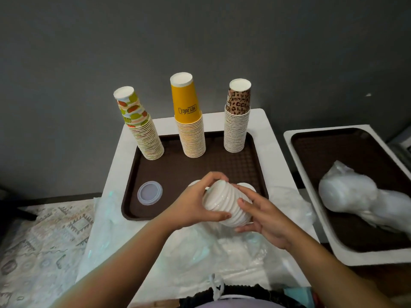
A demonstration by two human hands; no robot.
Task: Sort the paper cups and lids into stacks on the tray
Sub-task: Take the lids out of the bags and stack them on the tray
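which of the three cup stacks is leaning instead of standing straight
The fruit-print cup stack at the tray's far left corner leans to the left. The yellow stack in the middle and the leopard-print stack on the right stand upright.

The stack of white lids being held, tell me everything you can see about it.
The stack of white lids is a short column of nested lids, glossy like plastic, its ribbed side formed by the rims. It lies tilted on its side, lifted over the near edge of the brown tray. The left hand grips its far end from the left, thumb under and fingers curled over the top. The right hand holds its near end, fingers on the side. Crumpled clear plastic wrap lies beneath.
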